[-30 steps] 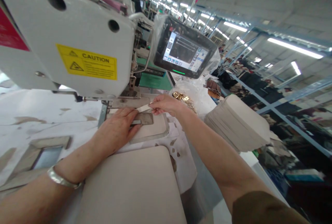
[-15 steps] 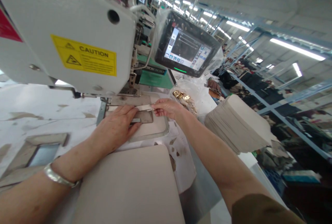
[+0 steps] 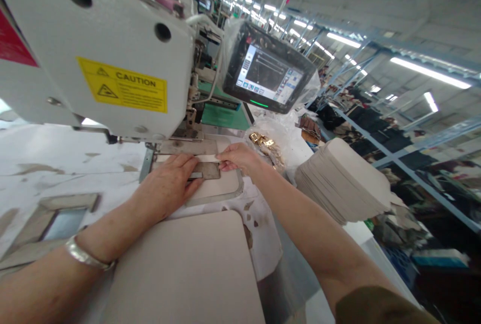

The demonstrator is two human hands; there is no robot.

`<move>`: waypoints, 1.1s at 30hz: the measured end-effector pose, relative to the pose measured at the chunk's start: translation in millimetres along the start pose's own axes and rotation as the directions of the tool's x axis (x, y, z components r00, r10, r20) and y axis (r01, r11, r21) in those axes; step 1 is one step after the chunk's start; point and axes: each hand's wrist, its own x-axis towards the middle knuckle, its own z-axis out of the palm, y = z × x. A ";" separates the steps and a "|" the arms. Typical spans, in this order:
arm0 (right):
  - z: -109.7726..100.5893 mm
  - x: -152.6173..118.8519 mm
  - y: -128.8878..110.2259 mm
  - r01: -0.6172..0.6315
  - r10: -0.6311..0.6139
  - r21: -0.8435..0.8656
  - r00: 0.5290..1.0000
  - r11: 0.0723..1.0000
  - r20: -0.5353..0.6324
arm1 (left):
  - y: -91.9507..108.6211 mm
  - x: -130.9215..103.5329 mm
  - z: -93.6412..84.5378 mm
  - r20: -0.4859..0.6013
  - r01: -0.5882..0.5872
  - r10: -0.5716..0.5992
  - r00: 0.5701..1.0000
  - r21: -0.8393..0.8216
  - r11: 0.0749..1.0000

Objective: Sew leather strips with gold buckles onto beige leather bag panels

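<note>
Near hands (image 3: pixel 237 156); gold buckles (image 3: pixel 260 139) in bag (image 3: pixel 289 136)

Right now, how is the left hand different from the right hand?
The left hand lies palm down with its fingers stretched out over the pale strip, but the right hand pinches the strip's end.
The left hand has a silver bracelet at its wrist; the right hand's wrist is bare.
The right hand's arm shows a dark sleeve; the left hand's arm shows none.
Both are gloveless and at the same strip.

Machine (image 3: pixel 128 28), panel stack (image 3: pixel 343 179), strip lights (image 3: pixel 430 72) show a factory.
</note>
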 end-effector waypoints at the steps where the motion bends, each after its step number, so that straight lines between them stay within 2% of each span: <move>1: 0.4 0.2 0.4 0.002 -0.002 0.000 1.000 1.000 -0.005 | -0.3 0.1 0.6 0.000 -0.005 0.005 1.000 0.002 1.000; 13: 1.5 2.8 -3.2 -0.049 0.053 -0.172 0.998 0.984 0.016 | -0.7 0.0 1.6 0.001 -0.031 0.031 1.000 0.040 0.999; 19: -5.2 0.5 -1.7 -0.084 0.100 -0.158 0.990 0.984 0.097 | 22.8 16.3 9.1 0.082 -0.036 0.034 0.996 0.023 0.999; 24: -6.8 -2.1 -2.2 -0.084 0.105 -0.148 0.984 0.985 0.142 | 39.5 25.8 11.7 0.075 -0.038 0.034 0.997 0.048 0.998; 28: -9.7 -3.0 -1.2 -0.067 0.088 -0.136 0.983 0.988 0.160 | 33.7 17.0 2.6 0.067 -0.008 0.002 0.998 0.089 0.996; 33: -9.7 1.4 -0.4 -0.092 0.112 -0.141 0.983 0.986 0.143 | 12.0 -8.3 -15.2 0.040 0.079 -0.086 0.995 0.159 0.984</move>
